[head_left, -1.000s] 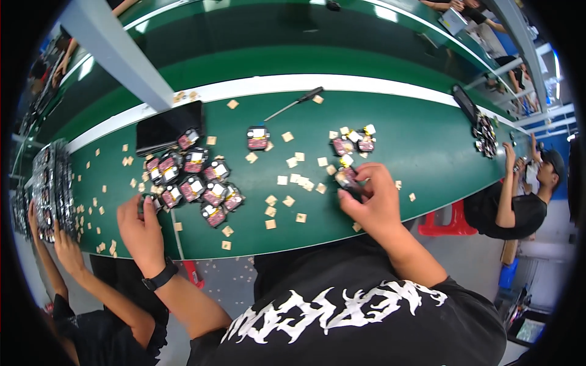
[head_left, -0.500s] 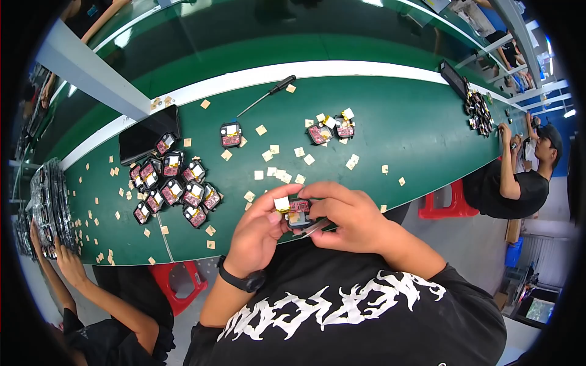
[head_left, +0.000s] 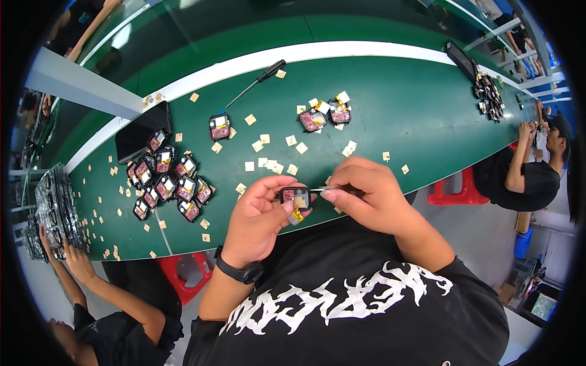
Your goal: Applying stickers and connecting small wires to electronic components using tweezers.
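My left hand (head_left: 256, 213) is closed round a small black square housing (head_left: 284, 194) near the table's front edge. Inside it shows a red circuit board, with a pale square piece at its middle. A small battery with yellow tape (head_left: 297, 216) hangs at the housing's near side. My right hand (head_left: 369, 198) pinches thin metal tweezers (head_left: 320, 190), whose tips point left at the housing's right edge. Whether the tips touch it, I cannot tell.
Similar housings (head_left: 165, 186) are heaped at left, beside a black panel (head_left: 135, 135). Two more housings (head_left: 314, 120) and a single one (head_left: 219, 126) lie farther back, near a screwdriver (head_left: 256, 82). Pale square pads (head_left: 249, 166) are scattered about. Co-workers sit at both sides.
My right hand has moved right, off the housing, and the tweezers now point at its edge. The battery was at the housing's far left and now hangs at its near side.
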Demonstrator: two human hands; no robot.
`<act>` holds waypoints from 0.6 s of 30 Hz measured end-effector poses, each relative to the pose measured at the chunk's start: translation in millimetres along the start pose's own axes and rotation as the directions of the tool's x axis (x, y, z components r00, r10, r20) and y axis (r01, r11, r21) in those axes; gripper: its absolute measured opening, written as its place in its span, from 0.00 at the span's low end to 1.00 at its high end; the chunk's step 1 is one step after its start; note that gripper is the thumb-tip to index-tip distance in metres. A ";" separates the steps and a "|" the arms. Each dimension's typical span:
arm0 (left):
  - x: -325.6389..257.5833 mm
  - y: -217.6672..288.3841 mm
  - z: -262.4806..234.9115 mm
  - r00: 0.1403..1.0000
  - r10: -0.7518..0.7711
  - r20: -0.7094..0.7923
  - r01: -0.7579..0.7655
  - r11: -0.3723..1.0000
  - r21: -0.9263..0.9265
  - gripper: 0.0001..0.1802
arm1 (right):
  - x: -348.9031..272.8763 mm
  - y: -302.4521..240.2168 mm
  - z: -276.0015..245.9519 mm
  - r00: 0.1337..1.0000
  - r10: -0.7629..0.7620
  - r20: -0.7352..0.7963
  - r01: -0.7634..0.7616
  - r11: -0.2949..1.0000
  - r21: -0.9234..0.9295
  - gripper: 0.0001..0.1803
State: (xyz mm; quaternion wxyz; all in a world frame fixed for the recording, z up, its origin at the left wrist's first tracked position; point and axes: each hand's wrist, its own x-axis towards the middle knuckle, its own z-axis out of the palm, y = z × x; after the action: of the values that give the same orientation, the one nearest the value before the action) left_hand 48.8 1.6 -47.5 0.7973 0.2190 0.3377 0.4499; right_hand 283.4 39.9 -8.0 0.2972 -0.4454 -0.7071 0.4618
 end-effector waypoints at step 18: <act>15.3 -38.0 6.1 0.880 0.449 -0.154 -0.390 0.869 0.305 0.16 | -8.0 -0.5 45.3 0.911 0.413 -0.009 -0.404 0.894 0.192 0.06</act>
State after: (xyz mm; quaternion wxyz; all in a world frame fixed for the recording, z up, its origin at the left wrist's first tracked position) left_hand 80.6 -4.5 -73.4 0.6006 0.3408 0.4248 0.5854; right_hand 248.9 15.0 -25.6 0.2515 -0.5653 -0.5440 0.5668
